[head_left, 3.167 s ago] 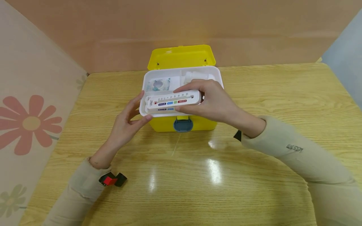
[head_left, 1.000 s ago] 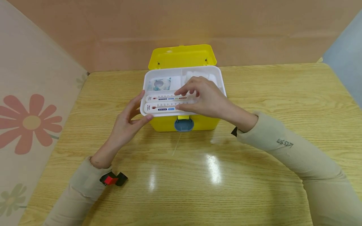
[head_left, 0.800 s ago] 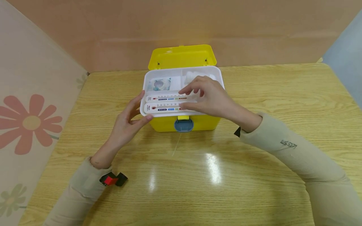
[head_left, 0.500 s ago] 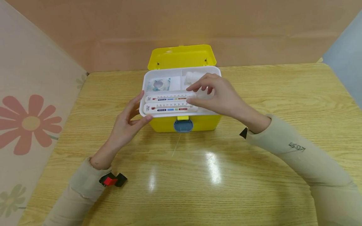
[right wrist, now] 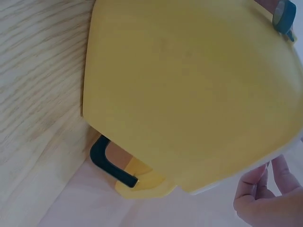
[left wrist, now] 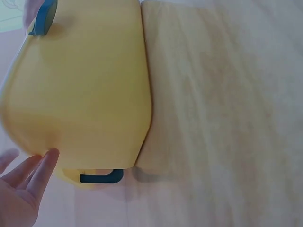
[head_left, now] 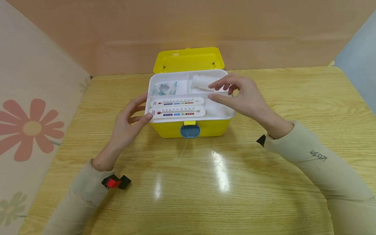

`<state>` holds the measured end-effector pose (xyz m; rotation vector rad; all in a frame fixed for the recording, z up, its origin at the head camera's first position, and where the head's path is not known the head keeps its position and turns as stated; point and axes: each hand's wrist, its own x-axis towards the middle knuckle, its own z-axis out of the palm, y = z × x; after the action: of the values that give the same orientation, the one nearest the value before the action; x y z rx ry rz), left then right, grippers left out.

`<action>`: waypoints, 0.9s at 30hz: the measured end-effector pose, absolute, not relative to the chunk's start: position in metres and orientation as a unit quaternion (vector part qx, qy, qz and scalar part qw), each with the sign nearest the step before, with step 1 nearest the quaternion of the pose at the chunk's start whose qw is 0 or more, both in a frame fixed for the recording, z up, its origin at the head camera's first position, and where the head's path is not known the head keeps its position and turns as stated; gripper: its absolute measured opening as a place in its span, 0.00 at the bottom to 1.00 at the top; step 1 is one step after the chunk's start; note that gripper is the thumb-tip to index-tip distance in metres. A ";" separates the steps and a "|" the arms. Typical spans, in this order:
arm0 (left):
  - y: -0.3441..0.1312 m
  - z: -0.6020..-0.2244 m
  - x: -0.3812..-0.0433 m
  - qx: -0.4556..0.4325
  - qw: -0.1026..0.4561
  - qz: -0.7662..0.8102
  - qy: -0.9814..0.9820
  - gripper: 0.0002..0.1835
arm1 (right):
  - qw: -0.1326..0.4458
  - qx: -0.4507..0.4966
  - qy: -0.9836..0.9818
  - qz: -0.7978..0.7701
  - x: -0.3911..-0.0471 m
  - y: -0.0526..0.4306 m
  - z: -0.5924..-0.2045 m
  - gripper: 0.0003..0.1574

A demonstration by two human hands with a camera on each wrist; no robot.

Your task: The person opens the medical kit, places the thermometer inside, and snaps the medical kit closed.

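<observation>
Thermometers [head_left: 177, 112]: two, lying flat side by side up front in the white tray [head_left: 218, 111], toward the left end
Left hand [head_left: 124, 129]: grip loosely spread, right at the tray's left end
Right hand [head_left: 248, 96]: grip spread, holding nothing, just by the clear bottle [head_left: 202, 82]
Yellow box [head_left: 212, 129]: lid's up, on the worktop [head_left: 264, 195]

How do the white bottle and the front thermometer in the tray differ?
The white bottle is rounded, while the front thermometer is a long flat bar. The front thermometer carries a printed scale and coloured blocks; the white bottle shows no visible print. The white bottle lies in the rear right compartment, the front thermometer in the front compartment. Both are mainly white.
</observation>
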<state>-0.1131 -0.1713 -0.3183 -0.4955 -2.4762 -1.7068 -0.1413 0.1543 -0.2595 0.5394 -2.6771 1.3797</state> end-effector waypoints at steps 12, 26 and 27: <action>-0.165 -0.303 -0.137 -0.099 0.010 -0.500 -0.860 0.30 | 0.073 0.128 -0.851 0.503 -0.154 0.166 -0.262 0.16; -0.160 -0.283 -0.173 -0.036 -0.034 -0.485 -0.873 0.32 | 0.079 0.031 -0.819 0.567 -0.179 0.181 -0.276 0.20; -0.160 -0.282 -0.175 -0.028 -0.041 -0.481 -0.875 0.33 | 0.079 0.025 -0.819 0.568 -0.181 0.182 -0.277 0.20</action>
<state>-0.1755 -0.1601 -0.2821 -0.0916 -2.8233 -1.5531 -0.1813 0.1816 -0.2769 0.0746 -2.4519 1.6997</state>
